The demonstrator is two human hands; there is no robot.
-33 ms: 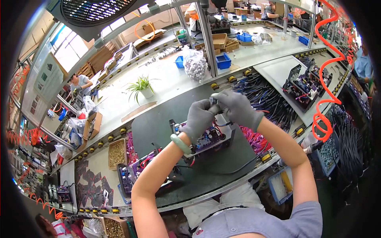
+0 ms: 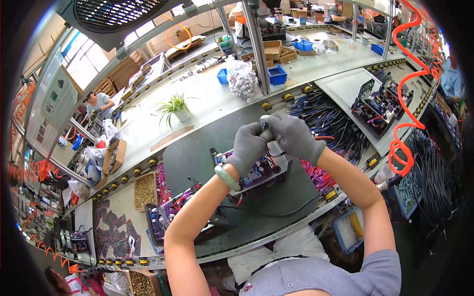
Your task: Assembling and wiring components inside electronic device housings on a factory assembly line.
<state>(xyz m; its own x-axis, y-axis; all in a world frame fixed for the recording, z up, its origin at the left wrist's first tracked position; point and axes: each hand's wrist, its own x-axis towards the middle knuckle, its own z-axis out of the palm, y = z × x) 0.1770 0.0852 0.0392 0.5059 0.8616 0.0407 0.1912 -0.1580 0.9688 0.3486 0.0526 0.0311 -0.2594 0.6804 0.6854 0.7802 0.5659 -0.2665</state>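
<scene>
My left hand [image 2: 248, 148], in a grey glove, and my right hand [image 2: 296, 138], gloved alike, meet above a circuit board assembly [image 2: 264, 173]. Fingertips of both hands close around a small pale part [image 2: 264, 125], mostly hidden by the gloves, so its kind does not show. The assembly lies on a dark green mat [image 2: 185, 155] and carries purple boards, white blocks and red and black wires. From its near side a black cable [image 2: 296, 211] curves across the mat. A pale green bangle [image 2: 226, 178] circles my left wrist.
Left of the mat stand another board assembly [image 2: 157, 222] and a box of brass-coloured parts [image 2: 145, 192]. Black cables [image 2: 340, 130] and pink wires [image 2: 321, 176] lie right. Beyond are a potted plant [image 2: 182, 114] and a bag of pale parts [image 2: 242, 84]. An orange coiled hose [image 2: 400, 148] hangs right.
My hands and forearms have shifted only very slightly, with the fingertips still together around the small part. The assembly below stays in place.
</scene>
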